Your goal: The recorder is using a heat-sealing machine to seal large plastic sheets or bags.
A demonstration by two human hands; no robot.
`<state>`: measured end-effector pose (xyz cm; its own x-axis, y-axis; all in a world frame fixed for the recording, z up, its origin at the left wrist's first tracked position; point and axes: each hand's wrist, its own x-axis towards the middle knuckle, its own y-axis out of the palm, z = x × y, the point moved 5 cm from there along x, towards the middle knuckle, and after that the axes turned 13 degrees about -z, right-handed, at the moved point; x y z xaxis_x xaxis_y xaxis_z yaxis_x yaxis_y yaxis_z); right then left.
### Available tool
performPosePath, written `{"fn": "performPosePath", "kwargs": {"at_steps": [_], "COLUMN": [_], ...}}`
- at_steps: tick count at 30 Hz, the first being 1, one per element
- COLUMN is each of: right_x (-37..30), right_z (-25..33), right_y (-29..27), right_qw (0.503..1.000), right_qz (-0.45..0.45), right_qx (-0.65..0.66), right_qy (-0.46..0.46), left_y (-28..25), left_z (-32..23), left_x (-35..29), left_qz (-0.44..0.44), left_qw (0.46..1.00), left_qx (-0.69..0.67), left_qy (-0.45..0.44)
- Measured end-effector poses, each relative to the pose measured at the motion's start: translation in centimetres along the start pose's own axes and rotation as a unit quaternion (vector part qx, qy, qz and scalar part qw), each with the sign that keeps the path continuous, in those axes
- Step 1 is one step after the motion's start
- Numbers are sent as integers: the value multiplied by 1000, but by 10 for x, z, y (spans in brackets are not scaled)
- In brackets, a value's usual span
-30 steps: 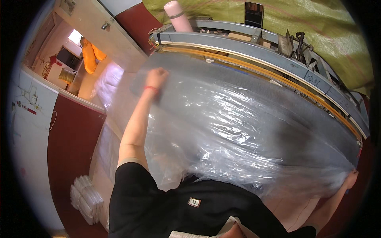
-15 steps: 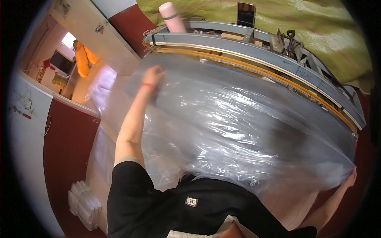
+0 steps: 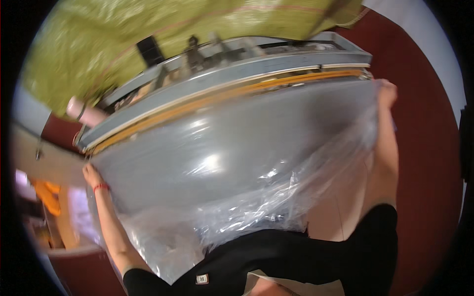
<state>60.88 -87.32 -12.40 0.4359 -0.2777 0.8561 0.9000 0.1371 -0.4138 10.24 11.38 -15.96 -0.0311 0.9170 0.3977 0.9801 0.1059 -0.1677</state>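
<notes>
A wide sheet of clear plastic film (image 3: 237, 217) covers a grey tabletop (image 3: 232, 118), lying fairly smooth across the far part and crumpled along the near side against my black shirt. At the left end of the tabletop, my left hand (image 3: 91, 174) is closed on the film's edge, with a red band at the wrist. My right hand (image 3: 387, 93) grips the film at the far right corner, its fingers closed. From there the film slants down toward my body in folds. Blur hides the exact fingertips of both hands.
Along the far side runs a grey metal frame (image 3: 217, 76) with orange strips (image 3: 222, 96) in front of it. A pink bottle (image 3: 86, 112) and a dark phone-like slab (image 3: 150, 51) are beyond it. A yellow-green tarp (image 3: 207, 19) hangs behind; a dark red wall (image 3: 419, 163) stands right.
My view has swung to the right. My right hand has moved from the near right up to the far right corner with the film. My left hand now holds the left edge; the film lies smoother.
</notes>
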Motion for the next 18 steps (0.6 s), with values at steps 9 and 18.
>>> {"fn": "performPosePath", "kwargs": {"at_steps": [9,18], "right_x": [-47,-49], "right_z": [46,52], "right_y": [105,106], "right_qw": [933,929], "right_qz": [-27,-22], "right_qx": [308,257], "right_qy": [186,266], "left_y": [2,5], "left_z": [108,112], "left_x": [102,118], "left_qz": [-27,-7], "left_qw": [999,1000], "left_qx": [-19,-3], "left_qy": [13,-5]}}
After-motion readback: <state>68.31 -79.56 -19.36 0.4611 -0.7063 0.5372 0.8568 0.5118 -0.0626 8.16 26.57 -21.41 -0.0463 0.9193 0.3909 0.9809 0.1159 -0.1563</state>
